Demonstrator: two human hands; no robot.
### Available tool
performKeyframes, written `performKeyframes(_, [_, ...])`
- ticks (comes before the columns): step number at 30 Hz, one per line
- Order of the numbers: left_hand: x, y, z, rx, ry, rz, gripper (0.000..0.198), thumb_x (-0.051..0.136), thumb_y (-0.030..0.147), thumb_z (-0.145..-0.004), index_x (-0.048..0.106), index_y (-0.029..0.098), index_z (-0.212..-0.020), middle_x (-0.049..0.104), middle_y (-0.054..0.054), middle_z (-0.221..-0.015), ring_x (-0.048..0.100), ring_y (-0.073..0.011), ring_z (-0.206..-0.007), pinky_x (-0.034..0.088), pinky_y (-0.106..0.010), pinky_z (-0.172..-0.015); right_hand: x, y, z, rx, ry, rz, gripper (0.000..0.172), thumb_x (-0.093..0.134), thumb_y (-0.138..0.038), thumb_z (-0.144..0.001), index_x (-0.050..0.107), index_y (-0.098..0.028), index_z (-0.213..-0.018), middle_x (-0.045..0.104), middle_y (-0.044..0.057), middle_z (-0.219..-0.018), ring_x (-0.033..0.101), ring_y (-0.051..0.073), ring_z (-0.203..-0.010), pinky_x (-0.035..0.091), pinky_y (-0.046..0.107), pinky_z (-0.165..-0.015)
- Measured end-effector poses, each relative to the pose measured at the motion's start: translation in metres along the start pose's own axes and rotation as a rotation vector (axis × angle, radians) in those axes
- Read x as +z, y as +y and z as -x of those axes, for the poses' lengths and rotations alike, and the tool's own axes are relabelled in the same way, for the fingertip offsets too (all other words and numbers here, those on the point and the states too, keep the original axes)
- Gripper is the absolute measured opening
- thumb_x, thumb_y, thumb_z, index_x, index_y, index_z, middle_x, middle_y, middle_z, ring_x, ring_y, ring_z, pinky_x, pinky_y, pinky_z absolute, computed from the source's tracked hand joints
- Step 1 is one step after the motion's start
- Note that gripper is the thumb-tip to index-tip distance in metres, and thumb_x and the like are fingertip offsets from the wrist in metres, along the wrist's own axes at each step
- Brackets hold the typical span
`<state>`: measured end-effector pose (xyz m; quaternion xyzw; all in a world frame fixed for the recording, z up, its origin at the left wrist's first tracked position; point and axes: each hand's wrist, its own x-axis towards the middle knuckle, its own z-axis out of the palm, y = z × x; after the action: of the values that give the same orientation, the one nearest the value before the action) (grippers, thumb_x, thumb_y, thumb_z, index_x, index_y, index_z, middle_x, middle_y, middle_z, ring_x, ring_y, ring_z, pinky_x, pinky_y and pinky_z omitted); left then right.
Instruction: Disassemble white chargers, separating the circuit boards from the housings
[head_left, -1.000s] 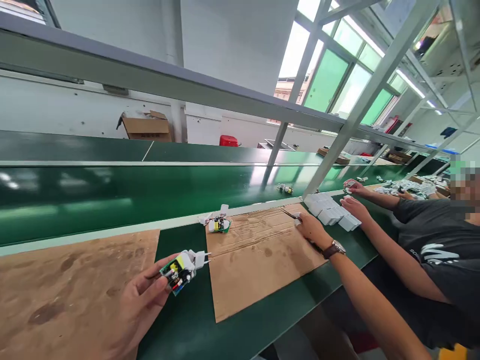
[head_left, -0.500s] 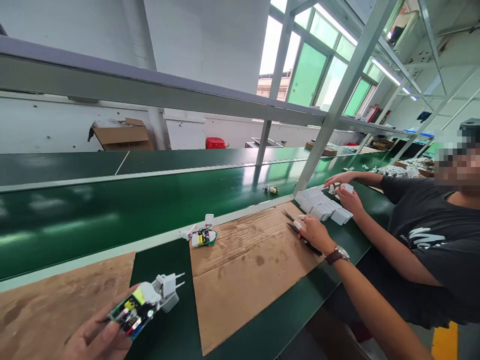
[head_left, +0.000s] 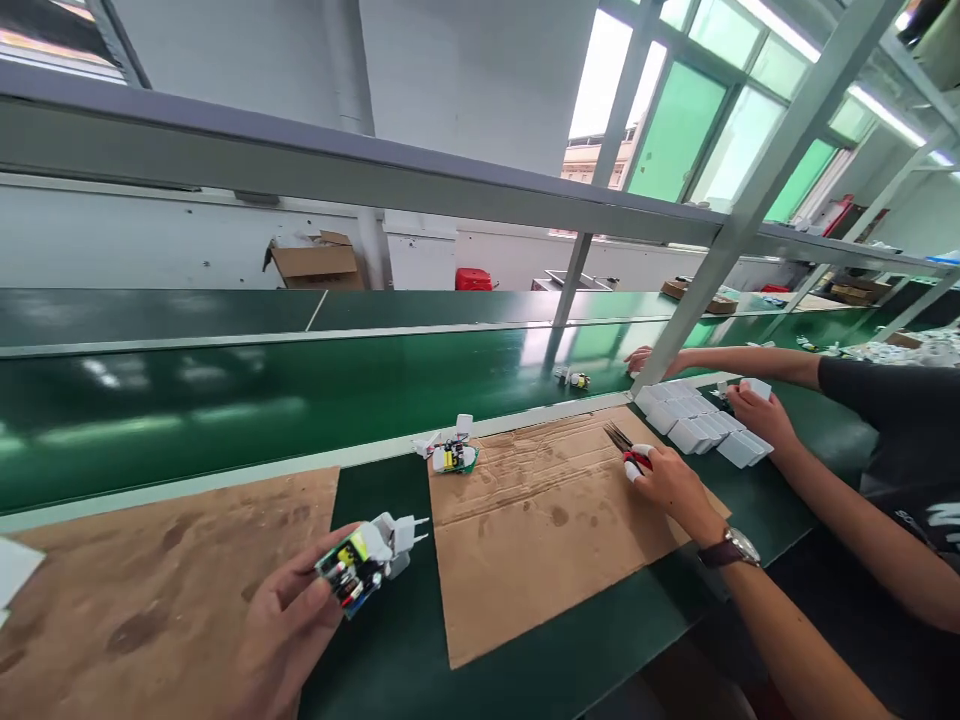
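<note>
My left hand [head_left: 296,600] is closed on a bare circuit board [head_left: 351,572] with a white plug [head_left: 401,540] attached, its prongs pointing right. Over the right part of the cardboard mat [head_left: 525,540], my right hand [head_left: 671,490] is closed round red-handled pliers [head_left: 637,458], their thin dark tips pointing up-left. White covers sit on two of its fingertips, and a watch is on the wrist. Between my hands, another circuit board with white parts [head_left: 454,456] lies at the mat's far left corner.
Stacked white plastic cases [head_left: 694,415] stand right of the mat. Beyond them a co-worker's hand [head_left: 761,415] holds a white case; the other reaches onto the green belt [head_left: 225,400]. A small board [head_left: 574,379] lies there. A metal post [head_left: 720,260] rises beside the cases.
The view has swung left. My right hand has picked up the pliers that lay under it, red handles now showing. The co-worker's far arm has stretched out to the belt.
</note>
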<state>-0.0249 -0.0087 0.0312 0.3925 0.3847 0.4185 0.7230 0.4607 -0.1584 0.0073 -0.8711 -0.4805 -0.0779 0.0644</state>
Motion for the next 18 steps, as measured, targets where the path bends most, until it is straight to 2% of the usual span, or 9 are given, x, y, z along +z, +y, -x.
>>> performKeyframes(3, [0.01,0.006,0.007,0.024,-0.07,0.059,0.057,0.099,0.042,-0.054,0.084,0.02,-0.103,0.081,-0.012,-0.102,0.074,-0.0314,-0.096,0.063,-0.031,-0.078,0.004,-0.008,-0.008,-0.061,-0.003,-0.001,0.024,0.053,-0.023,-0.091,0.072,-0.014,-0.103,0.073,0.019,-0.106,0.068,0.035,-0.108,0.05,0.043,-0.095])
performKeyframes(5, [0.01,0.006,0.008,0.024,-0.137,0.082,0.056,0.099,0.04,-0.057,0.083,0.018,-0.106,0.08,-0.013,-0.1,0.074,-0.0287,-0.092,0.062,-0.03,-0.077,0.004,-0.018,-0.01,-0.136,0.035,-0.028,0.023,0.053,-0.022,-0.09,0.072,-0.016,-0.101,0.071,0.021,-0.117,0.065,0.036,-0.115,0.05,0.047,-0.099])
performKeyframes(8, [0.007,0.004,0.008,0.048,-0.226,0.126,0.051,0.096,0.037,-0.063,0.082,0.019,-0.11,0.08,-0.012,-0.103,0.074,-0.0246,-0.09,0.06,-0.03,-0.08,-0.009,-0.052,-0.006,-0.382,0.255,-0.24,0.03,0.053,-0.026,-0.092,0.068,-0.018,-0.118,0.066,0.019,-0.133,0.06,0.036,-0.127,0.052,0.052,-0.104])
performKeyframes(10, [0.005,0.001,0.008,0.051,-0.272,0.147,0.053,0.096,0.036,-0.065,0.081,0.019,-0.113,0.079,-0.012,-0.106,0.073,-0.0231,-0.093,0.058,-0.028,-0.083,-0.027,-0.087,0.003,-0.6,0.39,-0.445,0.039,0.057,-0.032,-0.096,0.06,-0.021,-0.134,0.066,0.016,-0.132,0.061,0.033,-0.127,0.053,0.053,-0.105])
performKeyframes(11, [0.004,-0.001,0.008,0.053,-0.29,0.153,0.054,0.096,0.035,-0.065,0.08,0.019,-0.115,0.079,-0.012,-0.108,0.073,-0.0227,-0.095,0.057,-0.028,-0.085,-0.038,-0.107,0.009,-0.686,0.41,-0.528,0.043,0.059,-0.032,-0.097,0.056,-0.023,-0.14,0.066,0.014,-0.134,0.061,0.031,-0.128,0.053,0.052,-0.107])
performKeyframes(14, [0.002,-0.004,0.009,0.064,-0.353,0.152,0.054,0.094,0.033,-0.068,0.078,0.02,-0.118,0.076,-0.011,-0.116,0.071,-0.023,-0.1,0.056,-0.029,-0.087,-0.072,-0.165,0.032,-0.9,0.349,-0.687,0.057,0.065,-0.026,-0.097,0.045,-0.028,-0.151,0.06,0.012,-0.144,0.055,0.028,-0.136,0.05,0.052,-0.113])
performKeyframes(15, [0.001,-0.005,0.008,0.073,-0.383,0.15,0.054,0.094,0.032,-0.068,0.078,0.02,-0.118,0.076,-0.011,-0.118,0.07,-0.0235,-0.101,0.056,-0.03,-0.086,-0.08,-0.182,0.039,-0.959,0.292,-0.703,0.062,0.065,-0.025,-0.096,0.042,-0.028,-0.153,0.058,0.012,-0.147,0.052,0.028,-0.14,0.049,0.052,-0.116])
performKeyframes(18, [-0.003,-0.009,0.008,0.102,-0.48,0.152,0.053,0.093,0.029,-0.068,0.078,0.021,-0.118,0.075,-0.011,-0.12,0.07,-0.0244,-0.102,0.056,-0.031,-0.085,-0.093,-0.218,0.053,-1.098,0.193,-0.736,0.07,0.067,-0.024,-0.095,0.035,-0.025,-0.157,0.054,0.014,-0.152,0.043,0.029,-0.148,0.045,0.055,-0.119])
